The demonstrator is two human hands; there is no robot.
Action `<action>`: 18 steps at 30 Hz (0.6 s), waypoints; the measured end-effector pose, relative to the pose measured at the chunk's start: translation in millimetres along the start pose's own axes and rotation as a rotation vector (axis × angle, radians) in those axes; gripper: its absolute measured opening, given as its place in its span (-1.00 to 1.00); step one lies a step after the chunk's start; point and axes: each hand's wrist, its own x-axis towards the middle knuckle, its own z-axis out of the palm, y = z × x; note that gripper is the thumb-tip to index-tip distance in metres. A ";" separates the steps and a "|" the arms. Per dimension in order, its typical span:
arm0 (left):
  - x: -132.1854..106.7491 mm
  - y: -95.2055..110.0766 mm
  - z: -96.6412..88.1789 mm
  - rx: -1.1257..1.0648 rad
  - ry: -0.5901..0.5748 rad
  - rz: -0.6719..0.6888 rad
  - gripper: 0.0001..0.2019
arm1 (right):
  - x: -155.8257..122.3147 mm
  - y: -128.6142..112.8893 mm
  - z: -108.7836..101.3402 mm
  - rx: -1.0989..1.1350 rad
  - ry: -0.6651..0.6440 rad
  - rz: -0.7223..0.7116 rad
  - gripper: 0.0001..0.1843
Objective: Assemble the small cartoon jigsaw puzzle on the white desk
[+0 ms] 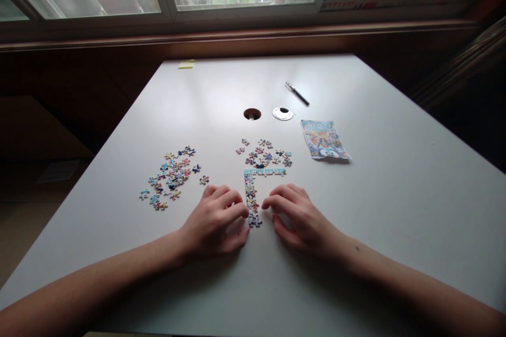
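Observation:
A corner-shaped run of joined jigsaw pieces (250,192) lies on the white table, one arm along the top and one coming down toward me. My left hand (217,216) rests at the lower left edge of that run, with its index finger and thumb against or very near the border and slightly apart. Just right of the downward arm, my right hand (294,216) hovers low with curled fingers apart and nothing visible between them. Loose puzzle pieces (261,155) lie just beyond the top arm. A larger spread of pieces (174,176) is left of my left hand.
A picture sheet (325,139) lies to the right on the table (395,184). Farther back are a pen (297,93), a round cover (282,113) and a cable hole (252,114). Yellow tape (186,64) marks the far left corner, below the windows.

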 end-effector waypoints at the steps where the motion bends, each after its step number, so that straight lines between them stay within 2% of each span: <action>1: -0.2 0.0 0.0 0.000 0.000 -0.001 -0.91 | 0.2 0.0 0.0 0.001 -0.002 0.000 -0.63; 5: -0.7 0.2 -0.2 -0.001 -0.003 -0.002 -0.91 | 0.4 -1.6 0.0 0.009 0.005 -0.008 -0.65; 9: -0.3 1.5 -1.7 -0.014 -0.012 -0.005 -0.90 | -0.2 -3.4 -3.5 0.083 0.039 -0.010 -0.75; 13: -1.1 2.3 -3.8 -0.070 -0.011 -0.009 -0.88 | -1.2 1.9 -12.1 0.117 0.090 0.076 -0.82; 15: -1.4 1.9 -4.3 -0.121 -0.017 0.024 -0.82 | -2.1 6.7 -15.6 0.110 0.137 0.113 -0.78; 18: -0.2 1.2 -5.4 -0.201 -0.056 0.068 -0.76 | -4.2 11.9 -17.2 0.153 0.164 0.091 -0.60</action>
